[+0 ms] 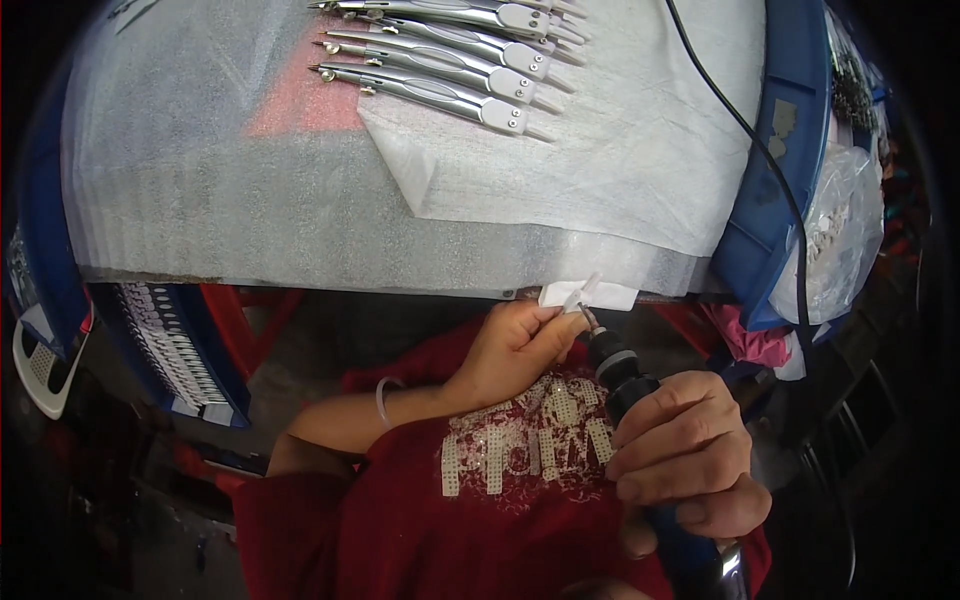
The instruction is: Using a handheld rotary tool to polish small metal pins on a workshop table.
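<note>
**Rotary tool meets a tiny clear piece at the table edge**

Head view, the only one here: the left hand (512, 345) comes in from lower left, forearm angled up with a thin clear bracelet (382, 398) at the wrist. Its fingers are curled in with thumb and fingertips pinching a small translucent white plastic part (583, 292), which sticks up just past the fingertips, in front of a little white paper tag (600, 296) at the table edge.

The right hand (685, 455) is wrapped in a full fist around a black-and-blue pen-shaped rotary tool (625, 378), fingers pressed together around the barrel. The tool tilts up-left, its slim metal bit (588, 318) right beside the left fingertips, just below the pinched part; can't tell if it's touching.

Well beyond the fingers, a row of silver metal drawing compasses (450, 50) lies on white foam sheet (250, 200).
</note>
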`<state>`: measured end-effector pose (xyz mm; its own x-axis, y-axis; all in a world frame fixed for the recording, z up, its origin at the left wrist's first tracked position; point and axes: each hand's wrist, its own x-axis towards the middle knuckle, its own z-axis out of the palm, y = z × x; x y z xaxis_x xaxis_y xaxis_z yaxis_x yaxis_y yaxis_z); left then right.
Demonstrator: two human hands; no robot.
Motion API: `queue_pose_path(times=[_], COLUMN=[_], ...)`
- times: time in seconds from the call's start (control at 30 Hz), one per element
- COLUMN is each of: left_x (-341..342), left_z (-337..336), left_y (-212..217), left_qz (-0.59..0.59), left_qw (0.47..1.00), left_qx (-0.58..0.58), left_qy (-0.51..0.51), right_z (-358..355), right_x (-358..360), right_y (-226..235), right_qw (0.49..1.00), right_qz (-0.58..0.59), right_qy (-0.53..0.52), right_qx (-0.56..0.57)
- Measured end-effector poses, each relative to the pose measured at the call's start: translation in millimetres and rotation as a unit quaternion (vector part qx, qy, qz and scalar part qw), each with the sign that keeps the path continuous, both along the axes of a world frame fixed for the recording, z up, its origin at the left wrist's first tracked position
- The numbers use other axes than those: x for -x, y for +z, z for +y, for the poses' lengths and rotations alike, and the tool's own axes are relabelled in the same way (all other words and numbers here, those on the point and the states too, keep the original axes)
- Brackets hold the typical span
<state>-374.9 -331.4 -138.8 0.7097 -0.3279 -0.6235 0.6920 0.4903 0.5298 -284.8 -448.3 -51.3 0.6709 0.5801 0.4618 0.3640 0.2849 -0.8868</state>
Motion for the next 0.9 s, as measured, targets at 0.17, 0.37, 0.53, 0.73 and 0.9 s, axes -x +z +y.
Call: queue_pose_path(times=[0.17, 0.37, 0.53, 0.73, 0.9], left_x=[-2.8, -2.5, -3.5, -3.7, -4.0], left_z=[0.3, -1.2, -0.8, -0.3, -1.0], left_y=[3.1, 4.6, 5.8, 5.0, 4.3], left_qz=[0.004, 0.035, 0.042, 0.031, 0.031], left_qw=[1.000, 0.999, 0.998, 0.999, 0.999], left_qx=[0.003, 0.027, 0.032, 0.030, 0.031], left_qy=[0.001, 0.022, 0.023, 0.028, 0.024], right_z=[1.7, -4.3, -9.6, -10.1, -10.3], right_x=[0.0, 0.6, 4.5, 3.4, 0.6], right_y=[-2.0, 0.8, 8.7, 5.2, 4.7], right_qw=[0.998, 0.999, 0.997, 0.998, 0.998], right_qz=[0.018, 0.012, 0.032, 0.026, 0.033], right_qy=[-0.016, -0.012, -0.029, -0.027, -0.012], right_qx=[-0.060, -0.052, -0.061, -0.052, -0.050])
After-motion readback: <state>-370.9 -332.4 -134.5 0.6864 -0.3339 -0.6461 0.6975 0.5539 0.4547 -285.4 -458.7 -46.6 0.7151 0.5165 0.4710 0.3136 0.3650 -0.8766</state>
